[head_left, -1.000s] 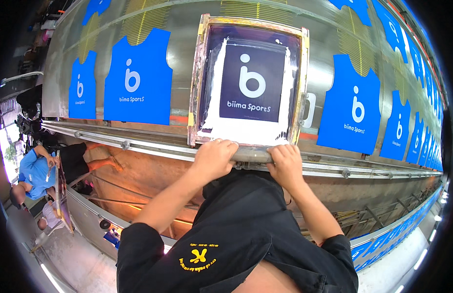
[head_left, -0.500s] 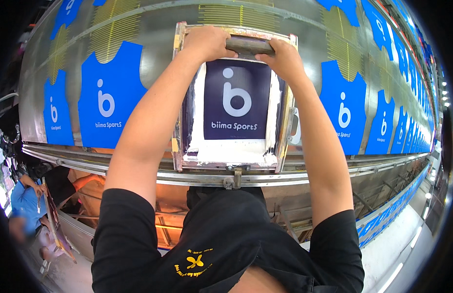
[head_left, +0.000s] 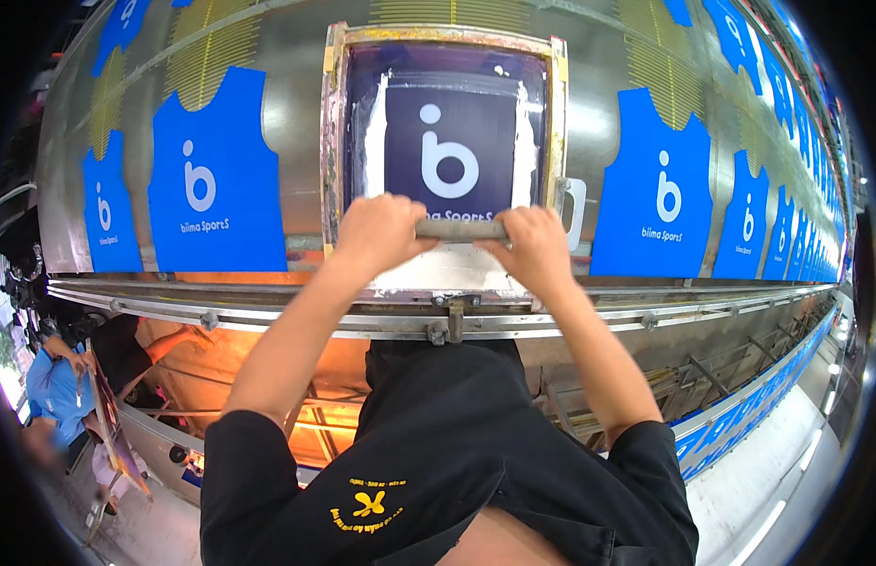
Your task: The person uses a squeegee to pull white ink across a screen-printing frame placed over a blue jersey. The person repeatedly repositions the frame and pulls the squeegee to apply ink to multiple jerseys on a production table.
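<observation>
Both hands grip a squeegee (head_left: 461, 229) that lies crosswise on a printing screen. My left hand (head_left: 381, 234) is wrapped round its left end, and my right hand (head_left: 534, 250) closes on the right end. The squeegee stands low on the screen, covering part of the lettering under the pale round logo. Around the mesh runs a worn, stained screen frame (head_left: 558, 123). Thick white ink (head_left: 374, 141) lies along both sides of the dark image area (head_left: 494, 132), with more smeared near the front edge. The squeegee's blade is mostly hidden by its handle and my fingers.
Blue cut shirt panels (head_left: 221, 160) with white prints lie on the long metal table (head_left: 301, 104) to the left and right (head_left: 626, 189). A metal rail (head_left: 589, 325) with a clamp (head_left: 457, 316) runs along the near edge. Another person (head_left: 56, 382) in blue stands at lower left, holding a frame.
My two hands have drawn the squeegee from the far end of the screen toward me, down to its near part. The far mesh is now uncovered.
</observation>
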`<action>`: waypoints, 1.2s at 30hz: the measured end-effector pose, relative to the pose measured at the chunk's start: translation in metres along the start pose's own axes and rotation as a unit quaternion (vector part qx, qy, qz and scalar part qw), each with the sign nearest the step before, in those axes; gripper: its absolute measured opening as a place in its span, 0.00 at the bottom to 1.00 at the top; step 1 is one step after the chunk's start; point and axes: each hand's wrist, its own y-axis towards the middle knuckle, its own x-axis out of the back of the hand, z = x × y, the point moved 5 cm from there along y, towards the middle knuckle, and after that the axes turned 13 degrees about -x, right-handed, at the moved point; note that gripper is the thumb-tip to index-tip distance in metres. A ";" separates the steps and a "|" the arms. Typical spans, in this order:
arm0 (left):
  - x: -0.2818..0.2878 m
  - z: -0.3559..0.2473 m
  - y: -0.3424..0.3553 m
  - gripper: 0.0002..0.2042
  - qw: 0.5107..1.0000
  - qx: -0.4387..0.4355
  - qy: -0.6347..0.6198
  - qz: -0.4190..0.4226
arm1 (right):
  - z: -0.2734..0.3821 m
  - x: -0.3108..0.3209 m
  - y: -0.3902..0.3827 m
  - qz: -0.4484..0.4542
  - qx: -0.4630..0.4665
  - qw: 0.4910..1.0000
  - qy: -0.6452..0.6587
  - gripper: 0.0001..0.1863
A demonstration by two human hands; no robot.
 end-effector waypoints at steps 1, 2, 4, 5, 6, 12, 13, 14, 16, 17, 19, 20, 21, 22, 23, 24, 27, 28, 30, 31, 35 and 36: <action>0.014 0.011 0.018 0.23 1.000 0.002 -0.002 0.000 | -0.006 0.005 0.024 0.010 0.002 1.000 -0.006 0.22; 0.027 0.023 0.041 0.24 0.999 0.014 0.009 0.029 | -0.011 0.011 0.054 0.014 0.004 0.999 -0.030 0.25; 0.058 0.053 0.090 0.25 0.998 0.020 0.030 0.043 | -0.020 0.024 0.116 0.012 -0.015 0.998 -0.062 0.26; 0.074 0.070 0.113 0.24 0.999 0.011 0.042 0.027 | -0.024 0.031 0.145 0.004 -0.041 0.998 -0.046 0.28; 0.083 0.084 0.135 0.24 0.998 0.024 0.042 0.038 | -0.025 0.036 0.173 0.002 -0.047 0.998 -0.052 0.29; 0.070 0.111 0.150 0.22 0.995 0.026 0.088 -0.046 | -0.036 0.015 0.193 -0.114 -0.017 0.993 -0.032 0.27; 0.060 0.097 0.134 0.23 0.991 0.006 0.099 -0.085 | -0.038 0.007 0.174 -0.113 -0.010 0.993 -0.033 0.27; 0.048 0.084 0.112 0.22 0.987 -0.009 0.109 -0.114 | -0.038 -0.001 0.147 -0.109 -0.003 0.993 -0.033 0.26; 0.021 0.051 0.064 0.20 0.989 -0.004 0.100 -0.109 | -0.029 -0.008 0.086 -0.105 0.005 0.994 -0.023 0.24; 0.009 0.034 0.041 0.18 0.993 -0.013 0.076 -0.091 | -0.019 -0.009 0.053 -0.111 0.014 0.994 -0.011 0.23; -0.010 0.001 0.003 0.16 0.997 0.012 0.061 -0.051 | -0.006 -0.011 -0.001 -0.066 0.001 0.998 -0.012 0.23; -0.018 -0.013 -0.012 0.17 0.998 0.032 0.047 -0.013 | 0.000 -0.009 -0.022 -0.069 0.003 0.998 0.005 0.22; -0.021 -0.024 -0.022 0.17 0.999 0.044 0.029 -0.006 | 0.005 -0.006 -0.040 -0.078 0.005 0.997 0.027 0.22; -0.016 -0.032 -0.031 0.17 0.998 0.022 0.031 -0.053 | 0.010 -0.003 -0.050 -0.104 0.025 0.994 0.038 0.22; -0.017 -0.036 -0.036 0.18 0.999 0.024 0.015 -0.039 | 0.007 -0.005 -0.052 -0.076 0.000 0.996 0.038 0.22; -0.013 -0.038 -0.038 0.20 0.998 0.013 0.023 -0.053 | 0.007 -0.007 -0.052 -0.073 0.001 0.996 0.045 0.22; -0.010 -0.023 -0.038 0.24 0.999 0.023 0.018 -0.012 | 0.002 -0.015 -0.039 -0.079 0.007 0.995 0.055 0.23; -0.010 -0.016 -0.035 0.25 1.000 0.024 0.018 -0.004 | 0.004 -0.020 -0.036 -0.070 0.005 0.996 0.049 0.23; -0.011 -0.002 -0.031 0.28 0.998 0.041 -0.005 0.036 | 0.007 -0.031 -0.030 -0.018 -0.008 0.999 0.032 0.26; -0.016 0.003 -0.027 0.28 0.994 0.068 -0.017 0.080 | 0.007 -0.037 -0.025 0.028 -0.033 0.999 0.022 0.27; -0.025 0.011 -0.016 0.30 0.967 0.107 -0.114 0.202 | 0.004 -0.044 -0.006 0.205 -0.090 0.975 0.013 0.31; -0.024 0.014 -0.014 0.30 0.956 0.117 -0.131 0.234 | 0.001 -0.042 -0.002 0.237 -0.103 0.966 0.014 0.32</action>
